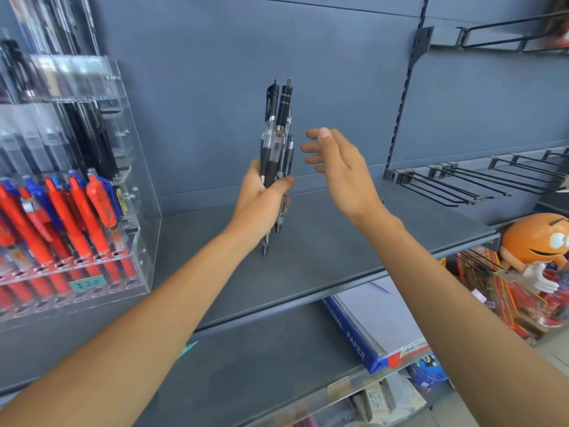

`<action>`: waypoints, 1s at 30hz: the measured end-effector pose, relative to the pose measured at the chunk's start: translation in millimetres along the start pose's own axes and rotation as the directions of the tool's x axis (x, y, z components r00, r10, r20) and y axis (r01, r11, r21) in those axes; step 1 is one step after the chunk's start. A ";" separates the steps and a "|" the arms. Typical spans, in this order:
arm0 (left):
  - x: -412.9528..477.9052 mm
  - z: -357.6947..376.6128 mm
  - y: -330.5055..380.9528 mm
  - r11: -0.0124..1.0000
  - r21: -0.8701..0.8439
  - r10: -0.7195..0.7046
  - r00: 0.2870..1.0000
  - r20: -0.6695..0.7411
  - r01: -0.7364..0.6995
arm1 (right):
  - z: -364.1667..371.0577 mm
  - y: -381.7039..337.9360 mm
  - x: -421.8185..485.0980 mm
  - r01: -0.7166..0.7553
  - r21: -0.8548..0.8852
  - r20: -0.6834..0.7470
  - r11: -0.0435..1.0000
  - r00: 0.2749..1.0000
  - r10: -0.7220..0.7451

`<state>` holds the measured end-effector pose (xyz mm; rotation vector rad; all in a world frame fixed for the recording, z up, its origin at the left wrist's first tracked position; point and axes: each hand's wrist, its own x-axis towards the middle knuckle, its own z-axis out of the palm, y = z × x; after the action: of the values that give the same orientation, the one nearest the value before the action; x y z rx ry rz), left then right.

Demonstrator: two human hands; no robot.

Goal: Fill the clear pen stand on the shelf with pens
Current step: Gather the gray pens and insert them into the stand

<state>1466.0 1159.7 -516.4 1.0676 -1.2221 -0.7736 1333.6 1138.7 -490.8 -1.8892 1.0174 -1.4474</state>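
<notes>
My left hand grips a bundle of several black pens, held upright above the grey shelf. My right hand hovers just to the right of the bundle, fingers relaxed and spread, holding nothing. The clear pen stand sits at the left end of the shelf. Its front rows carry several red and blue pens, and black pens fill rows further back.
Black wire hooks jut from the back panel at the right. An orange candy figure stands at the right edge. A ream of A4 paper lies on the shelf below.
</notes>
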 end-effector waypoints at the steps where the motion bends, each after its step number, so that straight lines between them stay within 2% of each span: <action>1: -1.2 -2.8 1.2 1.000 -0.008 -0.018 1.000 0.015 0.018 | 1.2 -1.1 -1.3 0.001 -0.013 0.021 1.000 1.000 0.000; 7: -13.6 -20.5 12.0 0.997 0.059 -0.048 0.998 0.046 0.046 | 11.6 -19.1 -8.3 0.057 0.003 0.085 0.998 0.995 -0.057; 13: -30.8 -37.9 22.5 0.967 0.254 0.024 0.999 -0.033 -0.015 | 27.3 -40.3 -22.7 0.098 0.053 0.096 0.994 0.990 -0.102; 17: -48.2 -50.0 31.5 0.947 0.321 0.031 0.999 -0.045 -0.015 | 34.6 -53.5 -35.1 0.120 0.046 0.084 0.992 0.989 -0.124; 22: -77.7 -71.4 42.5 0.961 0.277 -0.010 1.000 0.010 0.007 | 46.0 -68.3 -45.3 0.118 0.017 0.127 0.993 0.985 -0.119; 30: -131.8 -126.1 55.3 0.981 0.194 -0.027 1.000 -0.004 0.027 | 84.6 -104.7 -79.9 0.079 0.150 0.248 0.985 0.962 -0.115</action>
<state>1557.6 1326.8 -510.9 1.2456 -1.3045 -0.6843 1429.1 1261.8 -474.9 -1.9844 0.6929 -1.2501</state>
